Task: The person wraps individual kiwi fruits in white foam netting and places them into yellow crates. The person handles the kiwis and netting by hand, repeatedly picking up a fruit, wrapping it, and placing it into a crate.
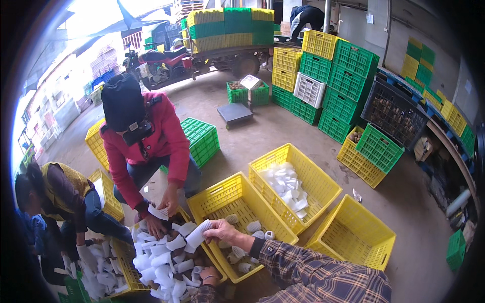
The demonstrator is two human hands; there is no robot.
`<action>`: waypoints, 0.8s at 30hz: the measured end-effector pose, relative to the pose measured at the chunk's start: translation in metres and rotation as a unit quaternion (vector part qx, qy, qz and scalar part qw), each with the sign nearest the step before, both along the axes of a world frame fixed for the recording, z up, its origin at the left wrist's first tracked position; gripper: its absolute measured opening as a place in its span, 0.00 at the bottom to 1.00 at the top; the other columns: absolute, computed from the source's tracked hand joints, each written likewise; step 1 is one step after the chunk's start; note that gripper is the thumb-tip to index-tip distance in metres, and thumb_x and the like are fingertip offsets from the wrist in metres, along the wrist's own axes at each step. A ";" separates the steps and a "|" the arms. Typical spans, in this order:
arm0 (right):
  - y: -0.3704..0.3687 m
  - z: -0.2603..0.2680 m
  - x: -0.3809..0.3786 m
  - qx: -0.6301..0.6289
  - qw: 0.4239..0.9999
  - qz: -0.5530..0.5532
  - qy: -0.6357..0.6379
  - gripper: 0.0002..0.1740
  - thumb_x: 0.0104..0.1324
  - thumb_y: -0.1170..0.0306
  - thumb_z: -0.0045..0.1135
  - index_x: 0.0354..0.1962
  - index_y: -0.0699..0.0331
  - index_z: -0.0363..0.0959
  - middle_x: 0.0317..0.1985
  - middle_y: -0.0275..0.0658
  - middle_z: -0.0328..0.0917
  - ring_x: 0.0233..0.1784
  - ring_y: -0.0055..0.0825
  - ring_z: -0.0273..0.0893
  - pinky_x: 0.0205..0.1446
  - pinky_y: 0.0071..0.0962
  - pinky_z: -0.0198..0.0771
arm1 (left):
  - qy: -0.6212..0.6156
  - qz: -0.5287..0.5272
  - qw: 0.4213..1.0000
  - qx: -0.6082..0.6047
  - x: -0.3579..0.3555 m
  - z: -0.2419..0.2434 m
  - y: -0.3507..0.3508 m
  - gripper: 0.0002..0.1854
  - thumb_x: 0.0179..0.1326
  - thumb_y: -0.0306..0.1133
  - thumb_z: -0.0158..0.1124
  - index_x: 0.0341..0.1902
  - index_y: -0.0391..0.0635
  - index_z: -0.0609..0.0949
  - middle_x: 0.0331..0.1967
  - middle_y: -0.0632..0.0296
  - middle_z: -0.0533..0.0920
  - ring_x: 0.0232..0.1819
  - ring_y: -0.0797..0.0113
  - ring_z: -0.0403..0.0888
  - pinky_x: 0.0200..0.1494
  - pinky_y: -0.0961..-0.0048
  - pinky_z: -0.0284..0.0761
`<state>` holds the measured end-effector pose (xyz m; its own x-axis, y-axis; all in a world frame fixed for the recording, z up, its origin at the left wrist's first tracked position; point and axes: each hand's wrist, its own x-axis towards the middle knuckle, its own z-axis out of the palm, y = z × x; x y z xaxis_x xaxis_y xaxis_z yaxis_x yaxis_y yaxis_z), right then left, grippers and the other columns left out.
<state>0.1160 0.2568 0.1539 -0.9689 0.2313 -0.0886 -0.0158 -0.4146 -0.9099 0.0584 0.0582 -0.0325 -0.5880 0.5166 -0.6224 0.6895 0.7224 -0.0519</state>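
My right hand (224,231) pinches a white foam net sleeve (198,235) between thumb and fingers, above the near edge of a yellow crate. My left hand (209,275) is low in the crate in front of me, beside loose foam sleeves (163,261) and brown produce (201,257). Its fingertips are partly hidden, so whether it grips anything is unclear. Just right of that crate stands a yellow plastic crate (212,202) with several sleeve-wrapped pieces (254,226) on its bottom.
Opposite me a person in a red jacket (166,132) handles a foam sleeve over the same pile. Another person (68,193) bends over a crate at left. A yellow crate (327,185) holds white foam sleeves (286,185). Behind are a platform scale (235,113) and stacked crates (346,75).
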 end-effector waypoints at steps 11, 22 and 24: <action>-0.013 0.006 -0.004 -0.012 0.999 -0.046 0.004 0.09 0.63 0.71 0.54 0.41 0.63 0.75 0.32 0.33 0.80 0.30 0.17 0.80 0.26 0.13 0.69 | -0.006 0.180 0.963 0.200 -0.013 0.055 0.000 0.19 0.46 0.33 0.66 0.44 0.40 0.78 0.43 0.53 0.80 0.40 0.57 0.80 0.43 0.66 0.78; -0.051 0.017 0.011 0.589 0.788 -0.058 0.171 0.30 0.51 0.56 0.64 0.47 0.66 0.69 0.40 0.48 0.74 0.43 0.44 0.75 0.46 0.33 0.72 | -0.666 0.377 0.216 0.606 -0.029 0.127 -0.020 0.18 0.58 0.24 0.59 0.52 0.33 0.72 0.45 0.52 0.79 0.46 0.57 0.79 0.52 0.62 0.75; -0.057 0.019 0.010 0.614 0.759 -0.067 0.205 0.28 0.50 0.56 0.64 0.43 0.64 0.70 0.36 0.45 0.73 0.39 0.43 0.75 0.41 0.35 0.72 | -0.643 0.379 0.232 0.623 -0.027 0.126 -0.012 0.16 0.59 0.26 0.58 0.50 0.35 0.73 0.45 0.52 0.79 0.46 0.56 0.79 0.45 0.63 0.80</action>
